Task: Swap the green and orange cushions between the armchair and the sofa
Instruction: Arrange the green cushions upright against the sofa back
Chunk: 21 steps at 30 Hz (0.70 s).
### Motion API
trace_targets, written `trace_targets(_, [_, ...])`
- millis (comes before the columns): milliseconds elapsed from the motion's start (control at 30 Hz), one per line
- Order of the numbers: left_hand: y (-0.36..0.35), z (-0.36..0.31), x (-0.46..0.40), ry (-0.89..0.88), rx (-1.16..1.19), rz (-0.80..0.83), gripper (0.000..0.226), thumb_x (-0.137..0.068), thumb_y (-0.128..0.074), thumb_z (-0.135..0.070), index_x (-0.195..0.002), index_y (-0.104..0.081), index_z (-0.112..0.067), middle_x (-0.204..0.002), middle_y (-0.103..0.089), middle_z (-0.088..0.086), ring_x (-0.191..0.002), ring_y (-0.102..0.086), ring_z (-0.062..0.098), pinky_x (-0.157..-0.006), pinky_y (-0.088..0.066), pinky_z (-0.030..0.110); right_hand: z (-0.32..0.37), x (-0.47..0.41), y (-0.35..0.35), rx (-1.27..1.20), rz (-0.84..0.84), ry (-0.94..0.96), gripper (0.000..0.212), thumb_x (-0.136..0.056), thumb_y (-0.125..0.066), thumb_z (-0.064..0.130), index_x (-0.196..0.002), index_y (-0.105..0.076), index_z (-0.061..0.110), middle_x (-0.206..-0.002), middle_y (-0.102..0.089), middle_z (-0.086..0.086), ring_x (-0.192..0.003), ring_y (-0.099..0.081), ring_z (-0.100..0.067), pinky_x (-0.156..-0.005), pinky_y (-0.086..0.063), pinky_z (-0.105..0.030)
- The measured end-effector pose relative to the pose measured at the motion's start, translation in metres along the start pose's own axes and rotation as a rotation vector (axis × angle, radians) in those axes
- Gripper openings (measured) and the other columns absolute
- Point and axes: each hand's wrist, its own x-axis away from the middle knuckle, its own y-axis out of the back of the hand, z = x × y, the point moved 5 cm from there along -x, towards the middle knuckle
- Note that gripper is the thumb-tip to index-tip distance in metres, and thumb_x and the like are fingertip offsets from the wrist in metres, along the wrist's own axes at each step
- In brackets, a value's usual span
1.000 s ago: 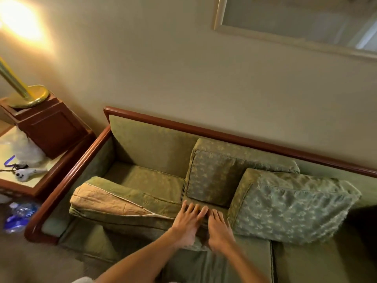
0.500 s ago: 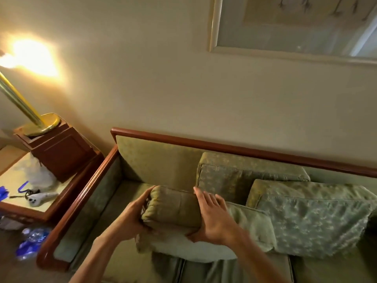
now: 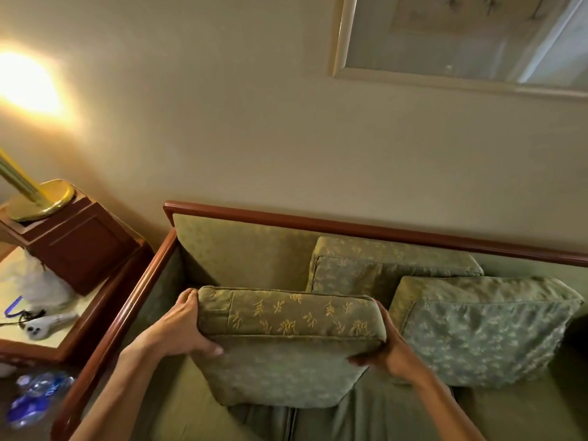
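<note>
Both hands are gripping one green cushion (image 3: 286, 345) over the front of the sofa (image 3: 241, 249) seat. The left hand (image 3: 181, 332) is clamping the cushion's left end, with the thumb (image 3: 206, 346) lying across the near face and the fingers (image 3: 187, 297) curling over the top corner. The right hand (image 3: 389, 351) is clamping the right end, with the thumb under the lower right corner and the palm pressing against the side. Whether the cushion's lower edge is touching the seat cannot be told. The cushion is standing on edge between the two hands, its leaf-patterned side band facing up.

Just right of the right hand, a second cushion (image 3: 483, 329) is leaning against the backrest. Beyond the hands, a third cushion (image 3: 381, 265) is standing against the backrest, partly hidden by the other two.

Left of the left hand, past the wooden arm (image 3: 127, 300) of the sofa, a side table (image 3: 38, 340) is carrying a white handheld device (image 3: 47, 323), a dark wooden box (image 3: 76, 246) and a brass lamp (image 3: 35, 198). Plastic bottles (image 3: 35, 396) are lying on the floor below the table. Farthest off, a framed picture (image 3: 461, 43) is hanging on the wall above the sofa.
</note>
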Motion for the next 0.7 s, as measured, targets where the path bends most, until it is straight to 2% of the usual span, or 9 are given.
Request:
trace_targets(67, [-0.001,-0.031,0.004,0.018,-0.130,-0.112,0.154,-0.055,-0.092,-0.055,-0.156,0.021,-0.020,-0.164,0.018,0.011,-0.152,0.000,0.036,-0.123,-0.011,0.042,0.005,-0.009,0.004,0.023,0.040,-0.026,0.124,-0.048,-0.102,0.024,-0.148,-0.029,0.037,-0.136,-0.050,0.015,-0.129,-0.049,-0.007,-0.100,-0.052,-0.038])
trace_targets(133, [-0.018,-0.087,0.013,-0.126,-0.284,-0.203,0.154,-0.059,-0.089,-0.054,-0.150,0.032,-0.030,-0.157,0.035,0.015,-0.146,0.025,0.042,-0.119,0.010,0.051,0.005,-0.012,0.001,0.032,0.066,-0.073,0.124,-0.047,-0.101,0.035,-0.147,-0.028,0.044,-0.140,-0.044,0.010,-0.132,-0.043,-0.016,-0.102,-0.050,-0.048])
trace_targets(233, [-0.090,-0.193,0.025,-0.428,-0.378,-0.080,0.149,-0.062,-0.088,-0.054,-0.150,0.031,-0.034,-0.156,0.035,0.014,-0.142,0.035,0.042,-0.113,0.024,0.057,0.005,-0.001,-0.015,0.049,0.090,-0.061,0.121,-0.047,-0.099,0.041,-0.142,-0.024,0.044,-0.134,-0.049,0.009,-0.123,-0.050,-0.009,-0.103,-0.050,-0.044])
trace_targets(300, [-0.136,-0.240,0.024,-0.484,-0.478,0.013,0.143,-0.064,-0.090,-0.044,-0.153,0.021,-0.038,-0.163,0.018,0.017,-0.145,0.023,0.050,-0.113,0.022,0.063,0.000,0.010,-0.022,0.003,0.079,-0.048,0.117,-0.047,-0.098,0.040,-0.139,-0.027,0.036,-0.131,-0.056,0.006,-0.120,-0.056,-0.006,-0.100,-0.052,-0.038])
trace_targets(400, [-0.157,-0.267,0.015,-0.495,-0.636,-0.008,0.127,-0.065,-0.091,-0.037,-0.155,-0.002,-0.033,-0.155,-0.021,0.023,-0.143,-0.017,0.050,-0.118,0.003,0.063,-0.007,0.031,-0.013,-0.148,0.039,-0.072,0.112,-0.046,-0.101,0.027,-0.139,-0.038,0.027,-0.127,-0.065,0.006,-0.123,-0.059,-0.013,-0.102,-0.050,-0.038])
trace_targets(467, [-0.148,-0.275,0.023,-0.549,-0.663,0.004,0.127,-0.065,-0.091,-0.037,-0.155,-0.001,-0.034,-0.152,-0.029,0.021,-0.140,-0.026,0.046,-0.120,-0.010,0.059,0.004,0.039,-0.005,-0.183,0.027,-0.061,0.114,-0.043,-0.102,0.030,-0.139,-0.040,0.030,-0.127,-0.065,0.012,-0.123,-0.059,-0.013,-0.103,-0.050,-0.038])
trace_targets(567, [-0.095,-0.274,0.051,-0.625,-0.550,-0.070,0.124,-0.072,-0.084,-0.032,-0.154,0.008,-0.041,-0.142,-0.040,0.011,-0.129,-0.039,0.034,-0.117,-0.024,0.050,0.059,0.043,0.002,-0.045,0.018,0.077,0.115,-0.043,-0.097,0.048,-0.140,-0.035,0.044,-0.129,-0.057,0.022,-0.120,-0.050,0.004,-0.106,-0.042,-0.035])
trace_targets(633, [-0.055,-0.257,0.069,-0.664,-0.411,-0.138,0.116,-0.068,-0.080,-0.048,-0.153,-0.001,-0.045,-0.136,-0.043,-0.006,-0.121,-0.042,0.020,-0.110,-0.032,0.037,0.105,0.046,0.005,0.090,-0.060,0.176,0.102,-0.047,-0.091,0.050,-0.133,-0.036,0.044,-0.123,-0.043,0.033,-0.113,-0.036,0.013,-0.101,-0.033,-0.025])
trace_targets(700, [-0.027,-0.229,0.072,-0.643,-0.281,-0.164,0.115,-0.059,-0.079,-0.065,-0.152,-0.013,-0.045,-0.137,-0.041,-0.020,-0.122,-0.042,0.007,-0.106,-0.037,0.028,0.135,0.043,0.001,0.208,-0.086,0.267,0.094,-0.053,-0.086,0.056,-0.131,-0.038,0.039,-0.119,-0.039,0.030,-0.111,-0.033,0.011,-0.100,-0.028,-0.022])
